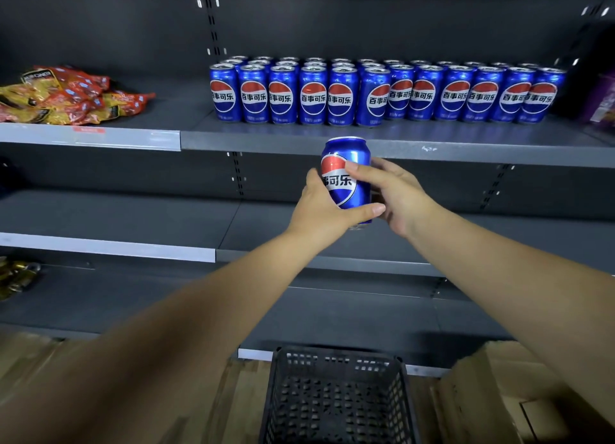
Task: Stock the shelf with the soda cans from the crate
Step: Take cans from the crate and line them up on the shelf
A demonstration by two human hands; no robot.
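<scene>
**Head view: one can held in both hands under the stocked tier**

Grey shelf point(399, 145) is seen across the whole frame, in several tiers. On the upper tier, right bay, cans point(386, 94) are lined up in rows, logos out, with the front row set back from the edge. In the left bay of the same tier, snack bags point(66, 95) are heaped, red and yellow. A purple pack point(604, 100) is cut off by the right frame edge. A black perforated crate point(332, 352) is set at bottom centre, just in front of the lowest tier, with a cardboard box point(492, 393) beside it on the right. Gold packets point(16, 277) are partly seen on a lower tier at far left.

One can point(349, 150) is held upright in mid-air, just under the upper tier's front edge and well above the crate. It is gripped from both sides. The left hand point(319, 207) is wrapped round the lower left side, thumb across the base. The right hand point(396, 194) is wrapped round the right side, thumb on the logo.
</scene>
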